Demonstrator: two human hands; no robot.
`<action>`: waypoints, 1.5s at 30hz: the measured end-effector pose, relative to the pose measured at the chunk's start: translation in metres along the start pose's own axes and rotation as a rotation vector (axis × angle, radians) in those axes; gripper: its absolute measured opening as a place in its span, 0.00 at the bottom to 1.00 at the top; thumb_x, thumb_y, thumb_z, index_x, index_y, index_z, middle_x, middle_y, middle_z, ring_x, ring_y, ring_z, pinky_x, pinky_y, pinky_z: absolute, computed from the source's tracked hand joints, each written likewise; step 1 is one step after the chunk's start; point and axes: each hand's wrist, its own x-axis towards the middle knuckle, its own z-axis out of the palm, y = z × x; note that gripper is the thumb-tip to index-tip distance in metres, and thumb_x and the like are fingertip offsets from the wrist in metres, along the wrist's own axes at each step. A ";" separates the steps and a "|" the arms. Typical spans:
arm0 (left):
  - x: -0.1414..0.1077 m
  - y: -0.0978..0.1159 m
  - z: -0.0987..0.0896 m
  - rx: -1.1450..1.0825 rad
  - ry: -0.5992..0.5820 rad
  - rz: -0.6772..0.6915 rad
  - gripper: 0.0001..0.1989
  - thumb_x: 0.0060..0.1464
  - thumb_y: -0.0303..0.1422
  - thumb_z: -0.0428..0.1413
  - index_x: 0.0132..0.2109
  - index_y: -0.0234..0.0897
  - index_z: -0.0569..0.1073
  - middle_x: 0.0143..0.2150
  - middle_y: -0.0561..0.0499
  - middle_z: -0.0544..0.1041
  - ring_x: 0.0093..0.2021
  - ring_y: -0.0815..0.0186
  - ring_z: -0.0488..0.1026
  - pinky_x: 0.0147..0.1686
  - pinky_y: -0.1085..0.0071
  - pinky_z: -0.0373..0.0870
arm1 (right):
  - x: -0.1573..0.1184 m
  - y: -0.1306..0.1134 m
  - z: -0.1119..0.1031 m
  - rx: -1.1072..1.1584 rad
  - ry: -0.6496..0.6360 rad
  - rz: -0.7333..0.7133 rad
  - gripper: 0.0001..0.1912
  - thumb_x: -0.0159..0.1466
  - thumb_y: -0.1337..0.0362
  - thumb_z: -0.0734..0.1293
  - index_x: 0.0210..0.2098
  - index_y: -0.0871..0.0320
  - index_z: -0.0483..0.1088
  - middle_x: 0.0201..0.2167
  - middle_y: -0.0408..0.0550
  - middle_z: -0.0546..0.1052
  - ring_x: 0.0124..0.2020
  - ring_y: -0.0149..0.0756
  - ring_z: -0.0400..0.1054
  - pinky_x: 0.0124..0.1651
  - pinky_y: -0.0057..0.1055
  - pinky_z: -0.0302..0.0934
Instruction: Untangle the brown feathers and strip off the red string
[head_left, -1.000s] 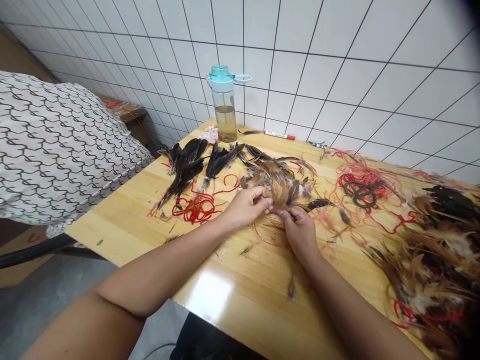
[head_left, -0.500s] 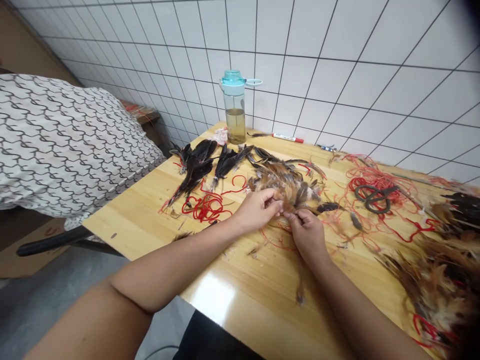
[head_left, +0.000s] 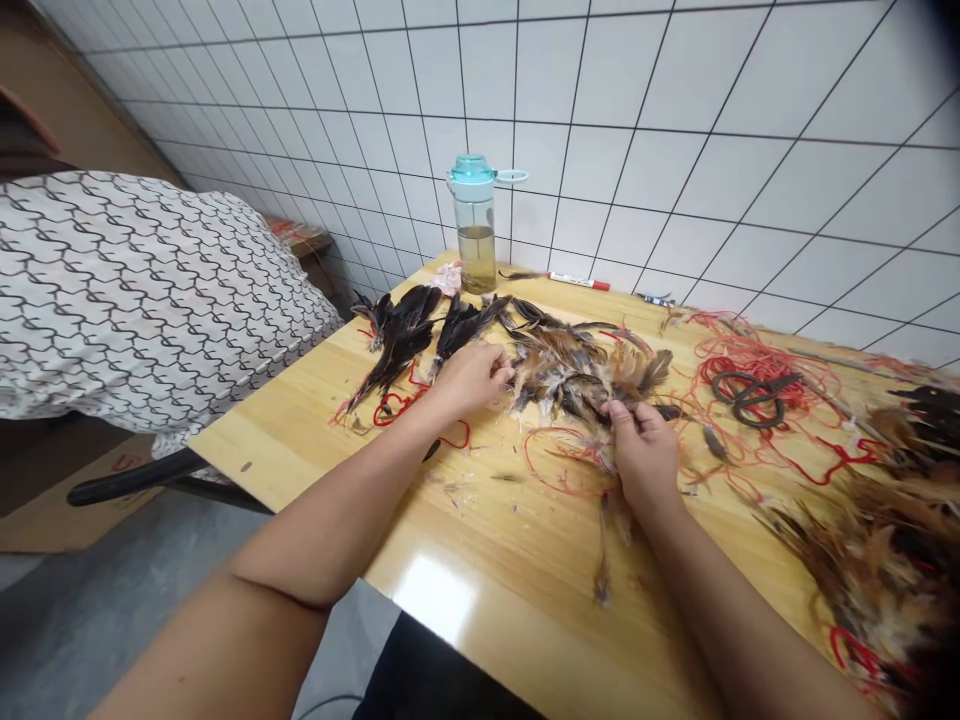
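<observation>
Two bare hands on the feathers: left hand (head_left: 472, 380) curled at the left edge of a loose brown-and-tan feather clump (head_left: 577, 375), hold unclear; right hand (head_left: 641, 450) pinching its near edge, fingertips buried.

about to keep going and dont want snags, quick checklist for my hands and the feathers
1. Right hand grip on brown feather bunch: ok, fingers pinch its near edge.
2. Left hand grip: cannot tell, fingers sit by the bunch but what they hold is not clear.
3. Red string loop away from hands: not ok, it lies close beside the right hand.
4. Scissors away from hands: ok, they lie on red string well to the right.
5. Bottle safe: ok, upright and capped beyond the feathers.
</observation>
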 end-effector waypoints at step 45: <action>-0.001 0.009 0.005 -0.519 0.172 -0.021 0.06 0.52 0.31 0.54 0.37 0.34 0.72 0.33 0.51 0.73 0.33 0.69 0.68 0.36 0.72 0.65 | -0.017 -0.004 0.012 0.092 -0.189 0.131 0.16 0.56 0.51 0.65 0.25 0.59 0.70 0.21 0.42 0.70 0.25 0.31 0.59 0.29 0.29 0.54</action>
